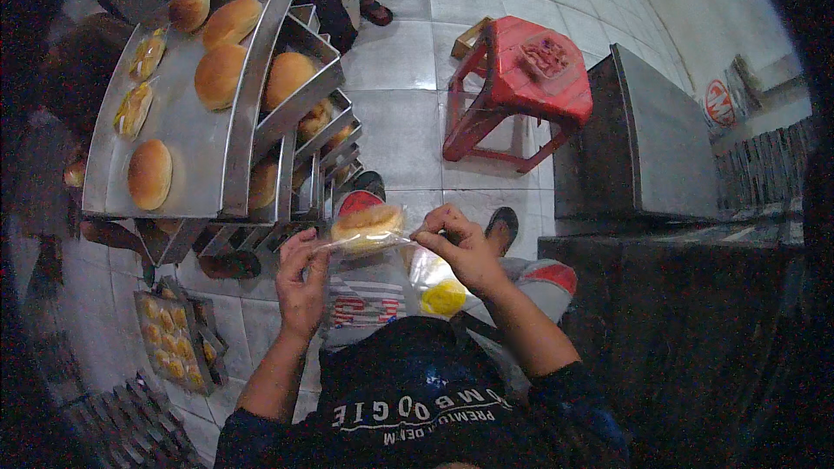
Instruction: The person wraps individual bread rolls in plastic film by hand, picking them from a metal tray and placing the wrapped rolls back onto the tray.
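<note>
A golden bread roll (367, 225) sits inside a clear plastic bag (368, 242) in front of me, above my lap. My left hand (303, 283) pinches the bag's left end between thumb and fingers. At the opposite end, my right hand (461, 249) grips the plastic, so its edge is stretched between both hands. Glossy clear packaging with a yellow print (443, 298) rests on my lap, just below the right hand.
Stacked metal trays (195, 163) stand at left; the top one holds loose rolls (221, 77) and two wrapped rolls (133, 111). A red plastic stool (515, 101) bears a bag of small reddish pieces (549, 55). More rolls fill a floor tray (172, 339). Another person's shoe (376, 12) is ahead.
</note>
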`<state>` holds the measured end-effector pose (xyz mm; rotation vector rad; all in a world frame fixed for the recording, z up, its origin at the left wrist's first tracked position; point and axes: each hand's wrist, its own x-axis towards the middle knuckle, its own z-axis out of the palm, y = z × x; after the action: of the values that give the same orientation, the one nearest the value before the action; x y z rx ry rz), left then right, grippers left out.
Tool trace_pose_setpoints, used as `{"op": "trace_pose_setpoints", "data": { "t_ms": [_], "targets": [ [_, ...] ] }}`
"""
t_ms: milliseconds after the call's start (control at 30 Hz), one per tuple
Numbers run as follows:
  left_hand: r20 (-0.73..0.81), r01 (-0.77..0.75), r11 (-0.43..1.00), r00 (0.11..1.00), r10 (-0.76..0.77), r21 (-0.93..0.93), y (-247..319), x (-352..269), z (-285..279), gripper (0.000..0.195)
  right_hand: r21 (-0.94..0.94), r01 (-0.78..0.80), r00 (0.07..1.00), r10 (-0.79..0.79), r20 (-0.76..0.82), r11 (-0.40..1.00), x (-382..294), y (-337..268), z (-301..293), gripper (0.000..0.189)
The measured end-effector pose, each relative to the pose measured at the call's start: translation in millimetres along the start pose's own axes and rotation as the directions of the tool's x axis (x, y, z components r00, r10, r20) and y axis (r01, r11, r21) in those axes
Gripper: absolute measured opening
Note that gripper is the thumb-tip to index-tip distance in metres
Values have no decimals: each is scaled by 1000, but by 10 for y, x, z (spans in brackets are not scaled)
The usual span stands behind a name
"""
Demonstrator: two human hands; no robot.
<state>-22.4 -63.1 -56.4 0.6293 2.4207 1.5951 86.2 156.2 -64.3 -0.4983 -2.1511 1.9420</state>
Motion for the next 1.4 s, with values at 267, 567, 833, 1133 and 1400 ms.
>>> {"op": "trace_pose_setpoints", "data": {
  "t_ms": [267, 567, 833, 1133, 1400],
  "targets": [
    [178, 372, 886, 926, -333, -278, -5, -86, 48, 20, 187, -215, 974, 197, 108, 959, -18, 93, 70, 20],
    [0, 122, 962, 992, -126, -243, 53, 121, 109, 17, 88, 5, 996, 4, -91, 996, 192, -83, 76, 19],
    [83, 307, 952, 949, -304, -21, -303, -173, 12, 13, 13, -280, 953, 276, 127, 960, -10, 263, 116, 26],
    [79, 71, 981, 993, -87, 180, -329, -182, -77, 17, -195, -161, 987, 153, -53, 968, -61, 584, 237, 29],
    [-14, 463, 884, 886, -463, 73, -259, -491, 343, 22, 497, -648, 740, 632, 229, 578, -445, 630, 357, 49]
  ]
}}
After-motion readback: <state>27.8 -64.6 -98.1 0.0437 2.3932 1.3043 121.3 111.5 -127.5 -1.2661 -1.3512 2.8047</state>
